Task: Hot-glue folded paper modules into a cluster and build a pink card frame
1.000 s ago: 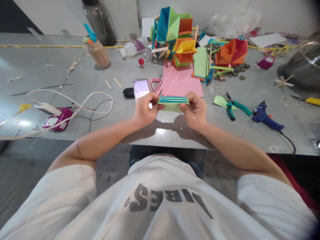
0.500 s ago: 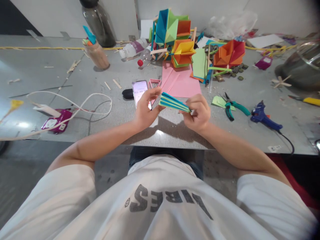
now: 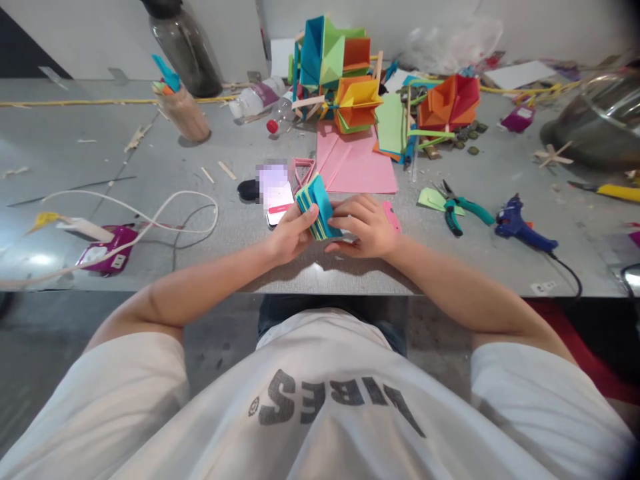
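Note:
A folded stack of blue and light green paper [image 3: 323, 212] stands tilted above the front of the table. My left hand [image 3: 291, 233] is closed round its left side, the thumb pressed on the layered edges. Against the blue face rest the fingertips of my right hand [image 3: 364, 227], whose fingers are stretched and whose thumb hangs apart below. Behind my left hand lies a phone [image 3: 278, 193], partly covered. A pink piece [image 3: 392, 217] shows just past my right hand. Farther back are pink paper sheets [image 3: 363, 167] and a pink folded strip frame [image 3: 303, 170].
Colourful folded-paper structures [image 3: 345, 73] stand at the back beside plastic bottles [image 3: 260, 99]. On the right lie pliers [image 3: 465, 207], a blue glue gun [image 3: 525, 227] and a yellow-handled cutter [image 3: 615, 191]. A white cable [image 3: 175, 195] loops from a purple socket block [image 3: 107, 253] at left.
The paper stack has turned from lying edge-on to showing its blue face, and has shifted left. My right hand has loosened its pinch and moved left. The pink piece has come into sight.

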Demonstrator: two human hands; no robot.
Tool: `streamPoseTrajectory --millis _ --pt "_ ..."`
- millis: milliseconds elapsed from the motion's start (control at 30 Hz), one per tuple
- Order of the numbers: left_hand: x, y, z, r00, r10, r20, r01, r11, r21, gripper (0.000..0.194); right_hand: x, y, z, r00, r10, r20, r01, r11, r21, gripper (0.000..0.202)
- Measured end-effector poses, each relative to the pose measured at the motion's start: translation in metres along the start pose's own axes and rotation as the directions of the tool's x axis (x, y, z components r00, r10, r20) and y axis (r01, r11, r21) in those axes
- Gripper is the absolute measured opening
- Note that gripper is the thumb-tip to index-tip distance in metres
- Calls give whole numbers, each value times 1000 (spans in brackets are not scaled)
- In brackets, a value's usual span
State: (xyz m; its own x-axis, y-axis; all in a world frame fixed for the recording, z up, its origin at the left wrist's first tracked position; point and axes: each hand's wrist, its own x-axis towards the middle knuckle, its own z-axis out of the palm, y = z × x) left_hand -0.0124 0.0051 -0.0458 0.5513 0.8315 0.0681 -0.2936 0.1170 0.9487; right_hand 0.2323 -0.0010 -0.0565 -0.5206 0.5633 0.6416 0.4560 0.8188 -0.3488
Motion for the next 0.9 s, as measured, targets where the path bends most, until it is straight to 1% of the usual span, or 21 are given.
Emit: streamPoseTrajectory --millis 67,133,200,233,267,300,333,367,400,433,500,533,567,600,633,667,700,767,833,900 --pt "2 0 -2 999 -11 -45 11 1000 -18 73 4 4 -13 999 -2 37 2 1000 -9 53" --pt "3 2 -3 998 -48 -48 46 998 -41 75 6 17 -38 997 74 16 -73 996 -50 51" --pt "2 6 -4 996 -91 -13 90 994 -61 76 2 40 -75 975 203 -87 -212 971 -114 46" --pt "2 9 -4 994 -106 5 106 992 -67 76 -2 54 -96 952 271 -140 -291 945 -151 43" --pt "2 11 -4 994 -113 15 114 991 -69 76 -8 69 -117 929 332 -163 -360 912 -199 41" --pt "2 13 -5 993 -114 19 115 991 -66 74 -15 84 -138 909 391 -144 -416 873 -256 41" --pt "2 14 -5 993 -113 17 114 992 -59 73 -22 98 -156 882 464 -87 -466 827 -315 44" --pt "2 15 -7 994 -111 15 112 992 -50 72 -28 110 -170 834 552 -19 -521 774 -360 51" --pt "3 14 -9 994 -110 12 111 993 -42 71 -34 121 -181 759 649 41 -581 705 -406 59" --pt "4 13 -11 994 -112 10 113 993 -36 71 -39 129 -188 656 749 89 -637 613 -468 66" --pt "7 11 -14 992 -124 14 124 992 -32 70 -42 137 -191 444 890 99 -692 411 -594 82" --pt "7 10 -15 991 -133 19 134 990 -37 69 -42 137 -189 357 930 86 -691 324 -646 85" --pt "8 9 -16 989 -145 24 147 988 -50 69 -41 136 -187 285 956 71 -680 254 -688 85" --pt "8 9 -16 987 -160 23 161 984 -72 68 -39 134 -185 241 967 81 -663 225 -714 82" --pt "7 10 -14 984 -177 16 177 979 -103 67 -37 131 -183 218 970 112 -645 229 -729 77" --pt "6 11 -12 981 -196 4 194 971 -142 67 -35 127 -183 206 967 151 -631 249 -735 72" --pt "5 14 -10 976 -216 -10 211 960 -185 66 -33 123 -184 202 960 195 -619 279 -734 70" --pt "2 18 -6 967 -254 -27 238 933 -268 63 -29 113 -187 210 942 263 -597 336 -728 66" --pt "1 22 -3 957 -288 -18 266 905 -333 62 -26 105 -190 196 935 296 -585 353 -730 57" --pt "1 24 -3 948 -319 -4 295 881 -370 62 -24 98 -191 199 922 332 -587 384 -713 48"
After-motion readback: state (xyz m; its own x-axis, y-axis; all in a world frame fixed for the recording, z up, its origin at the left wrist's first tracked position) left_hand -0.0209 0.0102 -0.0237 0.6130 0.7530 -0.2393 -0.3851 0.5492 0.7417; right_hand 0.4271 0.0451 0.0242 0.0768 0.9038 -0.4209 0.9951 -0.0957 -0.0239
